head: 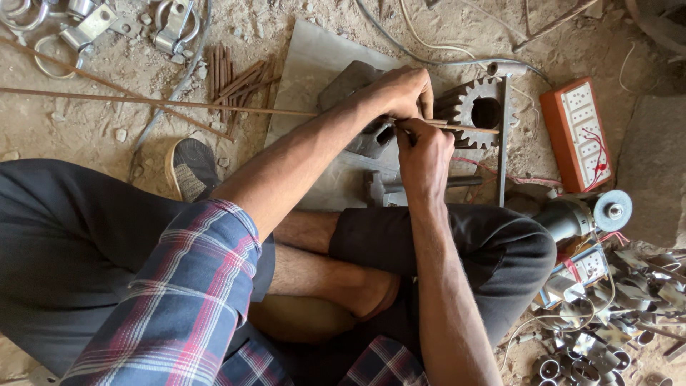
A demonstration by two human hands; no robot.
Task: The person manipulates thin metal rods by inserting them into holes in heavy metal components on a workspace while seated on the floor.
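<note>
Both hands pinch the long thin rod [164, 104]: left hand [396, 93] from far, right hand [423, 154] from near, above a gear [477, 107]. The fingertips probably hide the grip. Short rods [232, 78] lie left, an orange socket box [580, 132] right.

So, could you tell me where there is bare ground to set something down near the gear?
Bare dirt lies above the long rod, between the clamps and the plate. Also between gear and orange socket box. Crowded: scrap pile lower right.

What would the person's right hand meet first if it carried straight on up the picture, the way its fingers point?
Probably the left hand, just beyond the right hand where both pinch the thin rod; depth is unclear.
</note>
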